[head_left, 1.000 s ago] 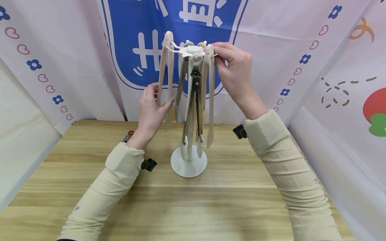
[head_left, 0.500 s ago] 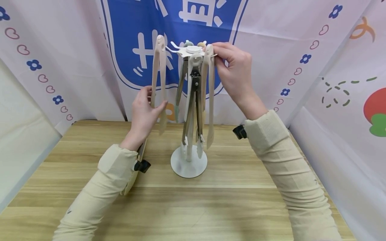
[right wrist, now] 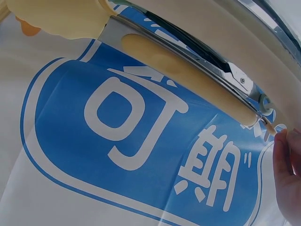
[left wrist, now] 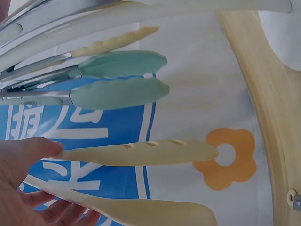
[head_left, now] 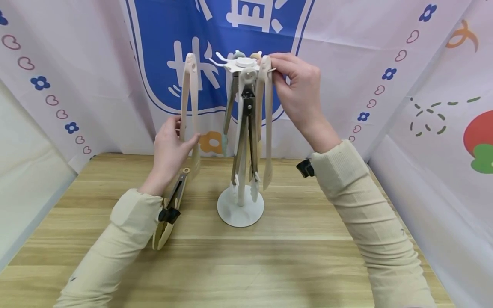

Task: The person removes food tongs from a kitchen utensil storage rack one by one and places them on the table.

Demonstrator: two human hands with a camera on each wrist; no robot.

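Observation:
My left hand (head_left: 167, 147) grips a pair of cream plastic tongs (head_left: 195, 83) by its arms, upright and left of a white hanging rack (head_left: 240, 218). In the left wrist view, thumb and fingers lie on opposite arms of these tongs, whose tips spread apart. At the rack's top, my right hand (head_left: 302, 90) pinches beside a hook, right at the upper end of another cream pair of tongs (head_left: 268, 111). Metal tongs with white tips (head_left: 249, 107) hang at the front. Tongs with green heads (left wrist: 120, 92) and yellow-headed tongs (right wrist: 61, 16) hang behind.
A metal pair of tongs with yellow heads (head_left: 163, 233) lies on the wooden table (head_left: 308, 265) beside the left forearm. Behind the rack hangs a white cloth (head_left: 335, 42) with a blue printed sign; more printed cloth stands at both sides.
My left hand has carried the cream tongs left and slightly down, off and away from the rack's hooks. The yellow-headed tongs on the table now show more. My right hand stays put.

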